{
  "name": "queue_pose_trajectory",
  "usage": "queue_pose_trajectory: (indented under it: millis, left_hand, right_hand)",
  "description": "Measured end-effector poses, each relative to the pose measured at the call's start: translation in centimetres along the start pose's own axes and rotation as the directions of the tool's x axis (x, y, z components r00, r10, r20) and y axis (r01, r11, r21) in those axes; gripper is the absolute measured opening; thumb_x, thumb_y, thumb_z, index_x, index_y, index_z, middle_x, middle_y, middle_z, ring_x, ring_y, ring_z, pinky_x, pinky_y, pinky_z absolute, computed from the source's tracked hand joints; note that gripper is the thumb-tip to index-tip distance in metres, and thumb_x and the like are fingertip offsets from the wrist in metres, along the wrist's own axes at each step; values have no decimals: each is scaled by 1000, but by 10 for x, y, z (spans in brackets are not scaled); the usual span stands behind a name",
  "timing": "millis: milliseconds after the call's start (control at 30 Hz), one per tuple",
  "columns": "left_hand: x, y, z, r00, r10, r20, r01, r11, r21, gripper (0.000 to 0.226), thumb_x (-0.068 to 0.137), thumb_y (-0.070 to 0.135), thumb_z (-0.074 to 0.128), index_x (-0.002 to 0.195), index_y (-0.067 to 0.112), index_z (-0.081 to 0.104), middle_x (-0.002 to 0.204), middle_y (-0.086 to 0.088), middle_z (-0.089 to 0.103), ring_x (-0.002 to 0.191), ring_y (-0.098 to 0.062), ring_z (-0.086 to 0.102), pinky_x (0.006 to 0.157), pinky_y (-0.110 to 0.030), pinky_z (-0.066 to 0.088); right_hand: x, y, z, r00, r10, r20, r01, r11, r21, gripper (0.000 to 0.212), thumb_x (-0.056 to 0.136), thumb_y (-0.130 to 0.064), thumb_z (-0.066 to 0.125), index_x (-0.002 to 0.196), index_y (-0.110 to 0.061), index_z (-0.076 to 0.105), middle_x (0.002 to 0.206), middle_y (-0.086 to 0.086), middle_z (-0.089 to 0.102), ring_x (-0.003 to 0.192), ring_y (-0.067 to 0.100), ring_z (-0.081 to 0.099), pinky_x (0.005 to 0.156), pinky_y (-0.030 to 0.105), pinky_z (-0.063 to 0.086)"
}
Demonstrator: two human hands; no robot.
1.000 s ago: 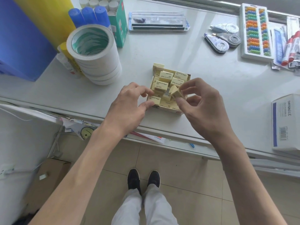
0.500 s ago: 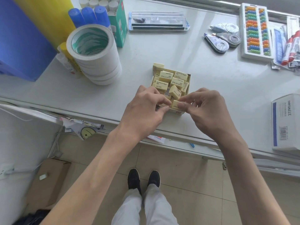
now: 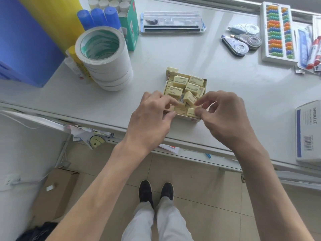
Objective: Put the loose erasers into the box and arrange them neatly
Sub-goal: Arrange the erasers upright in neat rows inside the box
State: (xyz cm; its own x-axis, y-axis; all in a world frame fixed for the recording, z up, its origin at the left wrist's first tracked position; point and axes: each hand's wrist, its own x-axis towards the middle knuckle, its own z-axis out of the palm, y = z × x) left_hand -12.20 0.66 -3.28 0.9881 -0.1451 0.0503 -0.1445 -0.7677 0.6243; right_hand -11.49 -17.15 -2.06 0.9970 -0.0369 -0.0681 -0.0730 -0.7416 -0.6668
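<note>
**A:** What is around the box point(image 3: 188, 119)?

**B:** It sits on the table point(image 3: 225, 80) near the front edge. To its far left is a stack of tape rolls point(image 3: 104, 58), with three blue-capped glue sticks point(image 3: 99, 16) and one green carton point(image 3: 129, 26) beyond. Far right lie three correction-tape dispensers point(image 3: 241, 47) and one bead tray point(image 3: 278, 32). One white carton point(image 3: 309, 131) is near right.

**A:** Does anything block the view?

**B:** Both hands cover the near row, so the erasers point(image 3: 180, 80) cannot all be counted. One tilted eraser point(image 3: 190, 98) stands out above the rest. One cream piece point(image 3: 172, 69) lies just beyond the far-left corner, eraser or flap, I cannot tell.

**A:** And the fingers?

**B:** The left hand point(image 3: 152, 119) grips the near-left corner, thumb on the wall and forefinger curled over the top. The right hand point(image 3: 224, 117) is curled, its thumb tip against the near-right eraser point(image 3: 191, 111) and its forefinger at the tilted one. I cannot tell if it pinches.
</note>
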Motion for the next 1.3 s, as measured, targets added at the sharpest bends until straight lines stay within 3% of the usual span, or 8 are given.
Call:
queue_pose_trajectory:
  millis: [133, 267, 467, 633, 867, 1000, 1133, 1300]
  left_hand:
    - [6, -17, -13, 993, -80, -83, 81, 997, 6, 20, 90, 27, 64, 110, 31, 64, 96, 13, 54, 100, -3, 42, 76, -21, 35]
    - [12, -28, -18, 994, -104, -16, 105, 994, 10, 21, 91, 31, 62, 111, 32, 66, 97, 12, 54, 97, -6, 42, 79, -25, 37]
    - [13, -30, -17, 998, -56, 14, 56, 998, 3, 20, 91, 31, 62, 110, 35, 65, 96, 10, 53, 86, -6, 37, 75, -25, 34]
    - [13, -29, -15, 997, -40, 62, 41, 999, -13, 21, 92, 31, 61, 112, 35, 66, 96, 11, 52, 87, -6, 39, 75, -25, 35]
    - [19, -29, -17, 998, -37, 54, 38, 999, -25, 12, 88, 29, 67, 100, 29, 68, 90, 14, 52, 76, 10, 41, 64, -12, 28]
    - [19, -27, -21, 993, -66, 98, 76, 993, -96, 13, 86, 36, 67, 97, 29, 67, 89, 13, 54, 68, 15, 41, 60, -11, 29]
    - [16, -18, -22, 986, -79, 144, 110, 970, -218, 11, 86, 35, 68, 92, 26, 68, 79, 15, 53, 56, 15, 44, 52, -7, 31]
    - [14, -13, -15, 982, -122, 143, 162, 938, -307, 7, 88, 33, 67, 91, 28, 70, 71, 20, 56, 50, 1, 41, 52, -13, 29]
  right_hand:
    - [0, -13, 6, 999, -54, 1, 54, 996, 69, 9, 84, -13, 71, 86, -20, 76, 77, -5, 64, 62, 3, 52, 57, 6, 39]
    - [2, -21, 24, 996, -74, 46, 71, 995, 70, 12, 85, -18, 72, 95, -20, 77, 80, -6, 63, 65, 1, 51, 62, 8, 38]
    - [1, -25, 36, 990, -119, 78, 123, 991, -42, 18, 91, -23, 66, 105, -18, 75, 92, -1, 58, 90, 20, 58, 80, 36, 50]
    - [1, -23, 36, 991, -128, 43, 129, 992, -9, 12, 86, -25, 70, 97, -19, 68, 86, -6, 57, 80, 12, 55, 71, 25, 44]
    - [-3, -24, 37, 991, -132, -9, 133, 991, 32, 9, 83, -18, 69, 91, -21, 66, 83, -8, 67, 79, 10, 59, 70, 26, 49]
    - [-4, -25, 29, 995, -86, -43, 93, 973, 210, 11, 82, -14, 70, 91, -19, 68, 79, -8, 69, 72, 6, 63, 63, 16, 48]
    - [-6, -27, 21, 996, -15, -89, 53, 893, 447, 6, 85, -12, 72, 91, -13, 70, 83, -5, 72, 72, 11, 71, 64, 25, 56]
    - [-7, -19, 16, 997, 25, -72, 14, 868, 496, 8, 85, -13, 74, 93, -13, 74, 85, -3, 75, 75, 10, 73, 64, 21, 55]
